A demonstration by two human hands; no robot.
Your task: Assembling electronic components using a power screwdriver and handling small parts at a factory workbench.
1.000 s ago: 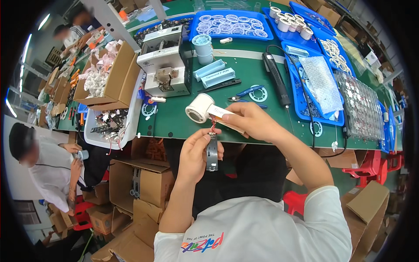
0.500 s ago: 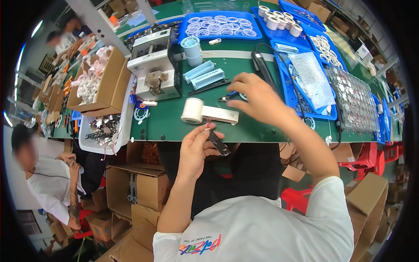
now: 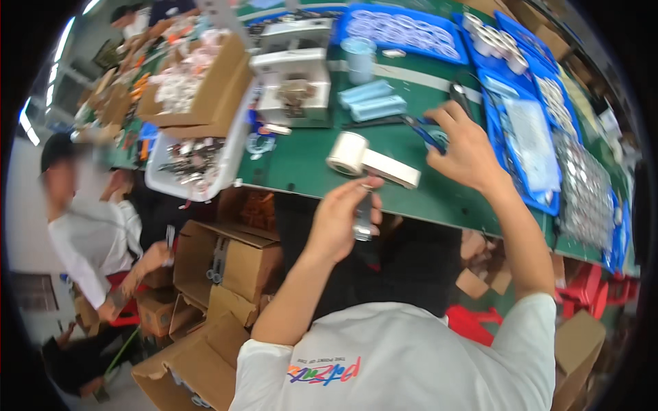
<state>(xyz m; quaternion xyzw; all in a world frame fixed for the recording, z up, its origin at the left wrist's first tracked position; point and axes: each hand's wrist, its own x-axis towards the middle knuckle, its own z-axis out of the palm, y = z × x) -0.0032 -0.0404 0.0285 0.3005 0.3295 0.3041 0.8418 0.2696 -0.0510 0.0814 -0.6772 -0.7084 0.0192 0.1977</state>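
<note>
My left hand [image 3: 341, 220] is closed around a small dark circuit board [image 3: 363, 218], held just off the table's front edge. Its upper end is near the white fan housing [image 3: 347, 152], a cylinder with a flat handle lying on the green table. My right hand [image 3: 467, 147] grips blue-handled pliers [image 3: 426, 131], whose jaws point up and left over the table. Beyond them lie two light-blue handle shells [image 3: 373, 101]. A light-blue cylinder [image 3: 358, 60] stands behind these. Motion blur hides the fine wires at my left fingertips.
A grey-white machine [image 3: 291, 79] stands at the left, near a carton of white parts [image 3: 199, 82] and a white bin of metal pieces [image 3: 156, 164]. Blue trays [image 3: 439, 19] hold rings, white cylinders and bagged parts. Another person [image 3: 82, 226] sits at the left.
My right hand has picked up the pliers from the table and raised them. My left hand still holds the board, now turned more upright. The whole view has shifted and tilted.
</note>
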